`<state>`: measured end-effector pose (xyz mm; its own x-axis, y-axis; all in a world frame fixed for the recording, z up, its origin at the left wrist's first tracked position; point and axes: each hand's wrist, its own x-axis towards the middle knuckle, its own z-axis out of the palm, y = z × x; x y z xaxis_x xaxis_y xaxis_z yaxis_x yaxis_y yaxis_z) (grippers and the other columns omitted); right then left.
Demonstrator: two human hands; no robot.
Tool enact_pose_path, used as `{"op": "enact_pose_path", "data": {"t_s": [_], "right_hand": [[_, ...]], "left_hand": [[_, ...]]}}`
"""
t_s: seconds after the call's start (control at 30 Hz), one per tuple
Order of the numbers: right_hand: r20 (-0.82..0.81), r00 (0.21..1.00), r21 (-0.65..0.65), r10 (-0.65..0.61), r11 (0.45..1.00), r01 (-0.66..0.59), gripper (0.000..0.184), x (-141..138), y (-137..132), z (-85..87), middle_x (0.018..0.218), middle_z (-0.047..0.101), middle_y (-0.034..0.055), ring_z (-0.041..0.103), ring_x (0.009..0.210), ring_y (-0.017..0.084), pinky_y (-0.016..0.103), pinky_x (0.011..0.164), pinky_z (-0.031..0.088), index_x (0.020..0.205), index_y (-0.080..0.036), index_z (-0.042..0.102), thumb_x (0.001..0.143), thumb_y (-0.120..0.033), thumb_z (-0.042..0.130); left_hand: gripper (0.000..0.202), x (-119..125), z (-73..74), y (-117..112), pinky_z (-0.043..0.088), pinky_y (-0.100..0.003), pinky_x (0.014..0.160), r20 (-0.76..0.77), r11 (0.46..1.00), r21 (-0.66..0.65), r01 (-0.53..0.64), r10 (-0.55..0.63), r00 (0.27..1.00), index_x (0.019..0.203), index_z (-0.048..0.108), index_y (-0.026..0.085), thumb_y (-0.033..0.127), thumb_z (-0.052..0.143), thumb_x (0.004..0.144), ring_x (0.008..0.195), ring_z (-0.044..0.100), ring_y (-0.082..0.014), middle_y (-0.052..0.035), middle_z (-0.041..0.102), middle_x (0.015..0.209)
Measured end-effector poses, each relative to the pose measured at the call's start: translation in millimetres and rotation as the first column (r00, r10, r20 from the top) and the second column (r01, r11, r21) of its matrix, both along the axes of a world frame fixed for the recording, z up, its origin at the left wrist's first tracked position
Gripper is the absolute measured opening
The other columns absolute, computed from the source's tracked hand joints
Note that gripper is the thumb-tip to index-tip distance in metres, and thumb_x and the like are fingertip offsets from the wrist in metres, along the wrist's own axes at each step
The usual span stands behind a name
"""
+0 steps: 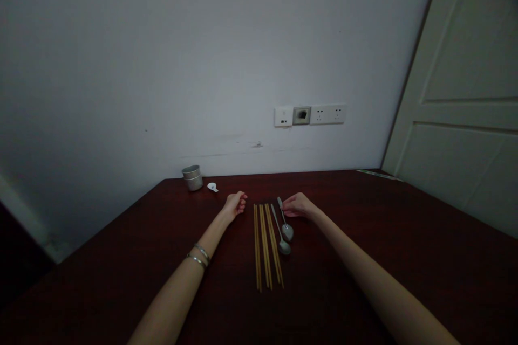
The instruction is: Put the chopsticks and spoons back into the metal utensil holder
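Observation:
My right hand (298, 205) pinches the handle of a metal spoon (287, 232), whose bowl points toward me. Just left of it, a second metal spoon (284, 248) lies on the table with its handle slanting away. Several wooden chopsticks (265, 248) lie side by side left of the spoons, running lengthwise from me. Beyond their left side, my left hand (235, 204) rests with its fingers curled in; nothing shows in them. Two silver bangles (199, 254) circle the left forearm.
On the dark red table (332, 291), a metal cup-like holder (193, 178) stands at the back left, with a small white spoon (212, 187) beside it. A thin flat strip (379, 174) lies at the back right edge. Wall sockets (327, 114) are above the table.

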<state>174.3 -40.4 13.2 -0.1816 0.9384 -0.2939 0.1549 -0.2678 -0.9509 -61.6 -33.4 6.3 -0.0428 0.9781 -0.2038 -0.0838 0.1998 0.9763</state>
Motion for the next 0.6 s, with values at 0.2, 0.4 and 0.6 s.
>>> {"op": "enact_pose_path", "data": {"t_s": [0.2,0.4,0.6], "right_hand": [[0.141,0.990,0.027,-0.023,0.999,0.020,0.012,-6,3,-3.8,0.043,0.059,-0.0007,0.055,0.040,0.010,0.017,0.040,0.049,0.053,-0.012,0.058,0.055,-0.005,0.068],[0.239,0.971,0.079,-0.029,0.997,0.010,0.012,-7,10,-12.0,0.040,0.057,0.0004,0.058,0.042,0.014,0.019,0.041,0.049,0.048,-0.012,0.059,0.054,-0.007,0.069],[0.252,0.968,0.079,-0.017,0.997,-0.003,0.012,-7,8,-10.5,0.038,0.057,0.0018,0.059,0.042,0.015,0.018,0.039,0.048,0.047,-0.012,0.059,0.053,-0.008,0.069]], "left_hand": [[0.016,-1,-1.4,0,0.019,-0.017,0.037,0.026,1.000,0.020,-0.005,0.004,1.000,0.066,0.045,0.016,0.031,0.046,0.072,0.032,0.027,-0.0035,0.0091,0.032,0.041],[0.015,-2,-3.6,1,0.019,-0.017,0.036,0.042,1.000,0.022,0.009,-0.010,0.999,0.066,0.045,0.016,0.029,0.045,0.073,0.032,0.028,-0.0036,0.0084,0.034,0.041],[0.013,-1,-3.7,1,0.019,-0.017,0.037,0.039,1.000,0.019,0.002,-0.003,0.999,0.065,0.044,0.016,0.026,0.044,0.072,0.032,0.027,-0.0037,0.0085,0.033,0.040]]}}
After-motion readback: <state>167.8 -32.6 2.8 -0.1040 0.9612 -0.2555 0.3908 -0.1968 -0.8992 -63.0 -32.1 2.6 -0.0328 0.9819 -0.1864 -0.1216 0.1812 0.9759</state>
